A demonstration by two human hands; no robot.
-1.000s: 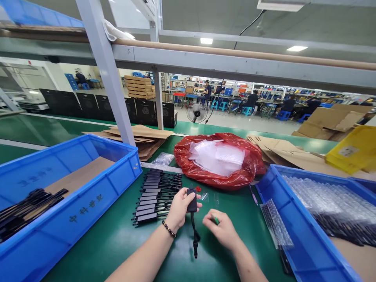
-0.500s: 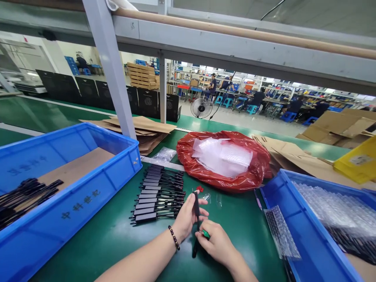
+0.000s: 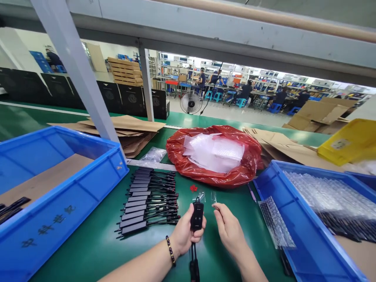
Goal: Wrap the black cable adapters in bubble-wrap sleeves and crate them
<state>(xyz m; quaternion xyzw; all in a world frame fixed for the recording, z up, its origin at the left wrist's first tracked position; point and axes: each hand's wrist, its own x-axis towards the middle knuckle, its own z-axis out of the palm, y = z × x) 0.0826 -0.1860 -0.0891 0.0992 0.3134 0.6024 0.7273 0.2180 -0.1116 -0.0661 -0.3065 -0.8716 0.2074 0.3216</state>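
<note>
My left hand (image 3: pixel 185 234) grips a small black controller (image 3: pixel 197 215) upright, its black cable (image 3: pixel 193 266) hanging down toward the bottom edge. My right hand (image 3: pixel 230 231) is just right of it, fingers pinched near a small clear plastic piece (image 3: pixel 214 197) on the green mat; what the fingers hold I cannot make out. A row of several identical black controllers with cables (image 3: pixel 148 205) lies on the mat left of my left hand.
A blue bin (image 3: pixel 67 199) with cardboard and black parts stands at left. Another blue bin (image 3: pixel 290 231) with bubble-wrapped items stands at right. A red bag (image 3: pixel 179 150) of clear pouches lies behind. Cardboard sheets (image 3: pixel 132 129), a yellow bin (image 3: pixel 349 143) and a grey post (image 3: pixel 76 74) surround the bench.
My left hand turned the controller face up and lowered it. My right hand left the cable, the green item no longer shows, and reached toward the clear piece.
</note>
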